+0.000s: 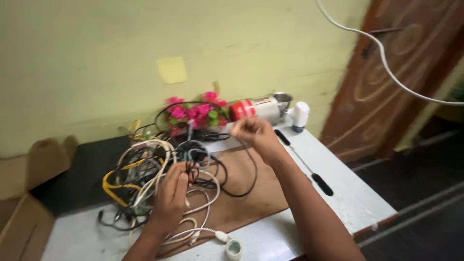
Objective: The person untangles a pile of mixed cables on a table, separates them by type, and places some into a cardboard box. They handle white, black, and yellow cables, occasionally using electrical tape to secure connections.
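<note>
Your left hand (171, 191) has its fingers closed on a black cable (232, 186) at the edge of the tangle (145, 179), which lies on the desk (348, 193) at your 11 o'clock. Your right hand (255, 133) is raised at 12 o'clock, fingers pinched shut, seemingly on the same cable's far end; blur hides the exact grip. The cable is light, limp and springy, and will snag in the knot. Hold it close to the snag, not by a plug.
</note>
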